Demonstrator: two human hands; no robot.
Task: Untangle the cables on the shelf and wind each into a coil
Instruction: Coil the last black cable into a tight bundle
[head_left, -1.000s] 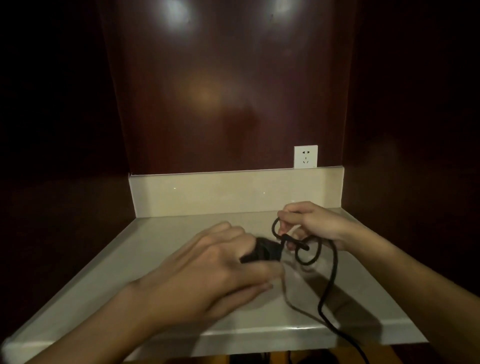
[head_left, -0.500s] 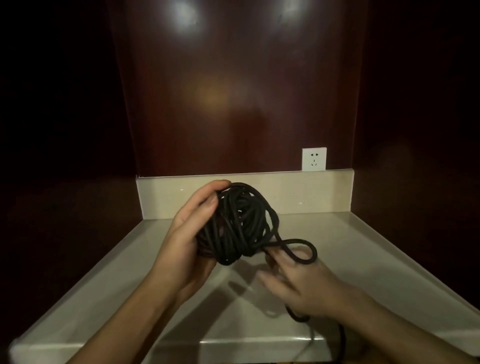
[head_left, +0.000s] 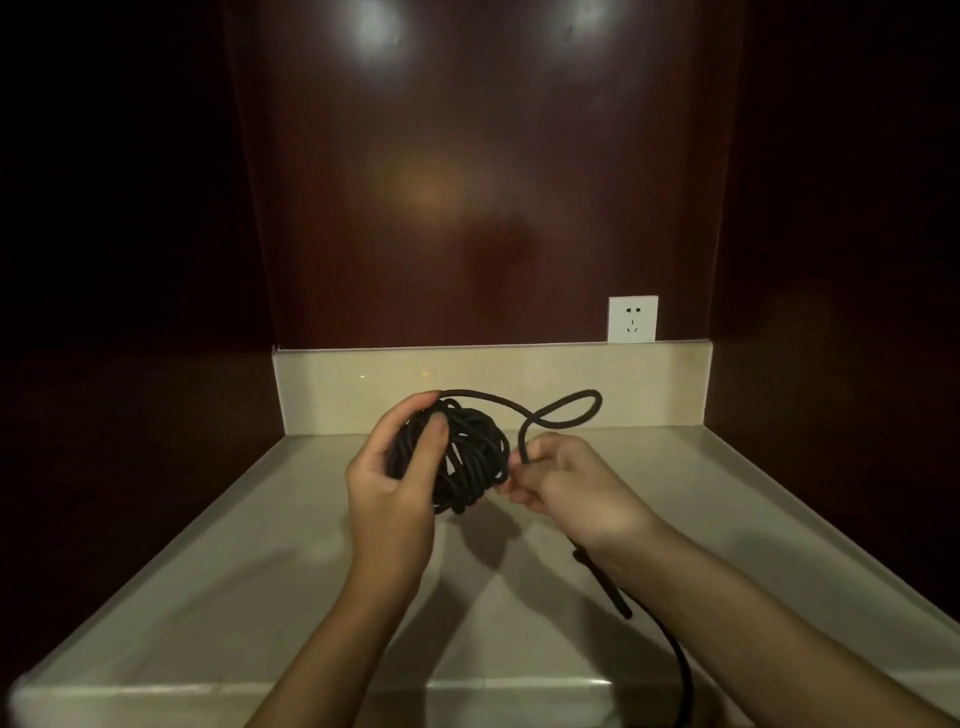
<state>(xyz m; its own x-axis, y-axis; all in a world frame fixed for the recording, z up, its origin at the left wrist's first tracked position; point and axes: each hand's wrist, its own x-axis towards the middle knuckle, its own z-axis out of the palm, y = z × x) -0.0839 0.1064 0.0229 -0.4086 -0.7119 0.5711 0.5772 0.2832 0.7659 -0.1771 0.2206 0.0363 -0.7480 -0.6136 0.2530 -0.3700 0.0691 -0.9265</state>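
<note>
Two hands are used: the wound black rubber cable bundle (head_left: 457, 457) is clasped by the left hand (head_left: 389, 478) for steadiness, while its loose strand (head_left: 561, 410), looping toward 1 o'clock, is pinched by the right hand (head_left: 566, 483) for winding.

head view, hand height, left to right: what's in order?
left hand → cable bundle that it holds → right hand, pinching the cable → raised cable loop → wall socket, further back on the wall.
</note>
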